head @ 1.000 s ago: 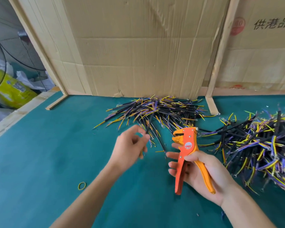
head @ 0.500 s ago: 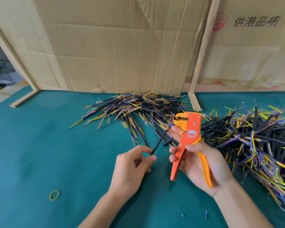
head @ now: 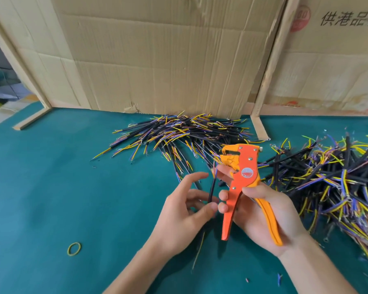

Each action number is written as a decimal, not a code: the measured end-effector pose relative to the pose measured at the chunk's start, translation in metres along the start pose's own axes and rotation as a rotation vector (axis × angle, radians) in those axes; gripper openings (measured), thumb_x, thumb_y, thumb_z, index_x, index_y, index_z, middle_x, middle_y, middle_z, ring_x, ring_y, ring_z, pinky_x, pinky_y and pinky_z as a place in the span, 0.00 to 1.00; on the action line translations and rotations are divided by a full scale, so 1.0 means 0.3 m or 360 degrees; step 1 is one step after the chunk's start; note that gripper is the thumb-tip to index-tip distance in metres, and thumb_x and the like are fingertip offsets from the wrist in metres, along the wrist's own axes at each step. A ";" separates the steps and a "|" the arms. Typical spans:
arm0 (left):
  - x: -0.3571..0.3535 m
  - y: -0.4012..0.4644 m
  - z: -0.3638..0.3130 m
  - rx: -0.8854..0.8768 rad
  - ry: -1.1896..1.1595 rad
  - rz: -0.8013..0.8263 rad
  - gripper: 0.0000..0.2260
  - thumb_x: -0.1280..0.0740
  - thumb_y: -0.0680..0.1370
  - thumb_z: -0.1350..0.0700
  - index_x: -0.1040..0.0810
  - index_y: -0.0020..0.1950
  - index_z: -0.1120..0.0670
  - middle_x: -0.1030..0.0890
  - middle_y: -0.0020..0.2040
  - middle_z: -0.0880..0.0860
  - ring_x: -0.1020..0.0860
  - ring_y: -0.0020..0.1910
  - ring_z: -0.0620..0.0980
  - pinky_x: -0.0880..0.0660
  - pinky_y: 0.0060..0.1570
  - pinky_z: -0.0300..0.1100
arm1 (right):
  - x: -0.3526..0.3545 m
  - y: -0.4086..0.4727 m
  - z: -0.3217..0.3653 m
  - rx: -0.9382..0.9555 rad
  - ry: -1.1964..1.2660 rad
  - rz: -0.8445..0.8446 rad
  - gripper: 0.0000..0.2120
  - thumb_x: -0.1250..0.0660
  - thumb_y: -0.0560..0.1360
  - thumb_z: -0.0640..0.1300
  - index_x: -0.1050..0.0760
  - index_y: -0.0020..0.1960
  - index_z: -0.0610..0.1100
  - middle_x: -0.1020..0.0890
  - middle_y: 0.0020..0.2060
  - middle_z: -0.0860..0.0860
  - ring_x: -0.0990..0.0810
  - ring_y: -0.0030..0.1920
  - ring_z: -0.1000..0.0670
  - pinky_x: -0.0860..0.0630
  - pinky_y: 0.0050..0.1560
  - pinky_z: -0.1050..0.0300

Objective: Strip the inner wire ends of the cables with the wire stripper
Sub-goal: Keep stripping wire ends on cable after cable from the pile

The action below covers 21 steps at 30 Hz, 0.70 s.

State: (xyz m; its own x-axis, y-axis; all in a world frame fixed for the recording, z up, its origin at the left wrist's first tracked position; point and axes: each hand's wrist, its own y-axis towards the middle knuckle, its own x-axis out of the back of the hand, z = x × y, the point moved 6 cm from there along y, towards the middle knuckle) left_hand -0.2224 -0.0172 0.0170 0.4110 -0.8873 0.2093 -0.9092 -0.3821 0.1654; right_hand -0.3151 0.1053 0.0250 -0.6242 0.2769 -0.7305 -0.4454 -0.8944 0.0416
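Observation:
My right hand (head: 261, 213) grips the orange wire stripper (head: 240, 179) by its handles, jaws up and facing left. My left hand (head: 183, 211) pinches a short black cable (head: 275, 186) between thumb and fingertips, holding it nearly upright just left of the stripper. The cable's coloured inner wires at its top end touch my right forefinger below the jaws. A pile of black cables with yellow and purple ends (head: 185, 132) lies against the cardboard wall, and a bigger heap of cables (head: 331, 179) fills the right side.
The green mat (head: 51, 187) covers the table. A yellow rubber band (head: 74, 248) lies at the lower left. Small insulation scraps (head: 279, 277) dot the mat near my right forearm. A cardboard wall (head: 157, 60) with wooden struts closes the back.
My left hand has swung the black cable from a slant to nearly upright and brought it closer to the stripper. The camera view has shifted left and nearer.

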 end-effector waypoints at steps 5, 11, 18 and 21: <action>0.022 0.022 -0.008 0.0095 -0.0344 0.0005 0.15 0.33 0.79 0.57 0.25 0.65 0.47 0.15 0.44 0.52 0.22 0.33 0.49 0.29 0.27 0.38 | -0.017 0.026 -0.049 -0.0138 -0.0061 0.0067 0.33 0.24 0.69 0.39 0.28 0.72 0.33 0.25 0.60 0.36 0.21 0.45 0.42 0.24 0.45 0.46; 0.051 0.034 0.002 0.0173 -0.0430 0.0110 0.14 0.33 0.81 0.64 0.22 0.65 0.53 0.15 0.45 0.52 0.22 0.32 0.50 0.30 0.27 0.36 | -0.014 0.035 -0.066 -0.0207 0.0019 0.0137 0.32 0.27 0.72 0.39 0.31 0.74 0.33 0.26 0.61 0.37 0.21 0.45 0.43 0.24 0.46 0.45; 0.047 0.036 0.022 0.0144 -0.0232 -0.0001 0.16 0.29 0.78 0.65 0.19 0.61 0.49 0.14 0.47 0.53 0.22 0.32 0.50 0.28 0.28 0.37 | -0.010 0.021 -0.024 -0.0100 -0.0049 0.0019 0.35 0.23 0.66 0.42 0.27 0.71 0.34 0.24 0.67 0.38 0.22 0.42 0.45 0.22 0.44 0.49; 0.047 0.038 0.026 0.0096 -0.0005 -0.0074 0.19 0.26 0.76 0.65 0.21 0.62 0.48 0.14 0.47 0.49 0.21 0.32 0.52 0.27 0.31 0.35 | -0.007 0.019 -0.010 -0.0081 -0.0051 -0.0001 0.36 0.22 0.65 0.42 0.27 0.71 0.34 0.24 0.67 0.38 0.22 0.42 0.45 0.23 0.44 0.49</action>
State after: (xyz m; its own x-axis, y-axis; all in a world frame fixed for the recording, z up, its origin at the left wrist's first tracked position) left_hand -0.2274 -0.0360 0.0142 0.4525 -0.8691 0.1998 -0.8916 -0.4375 0.1166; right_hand -0.3144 0.0985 0.0248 -0.6445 0.2878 -0.7084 -0.4129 -0.9107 0.0057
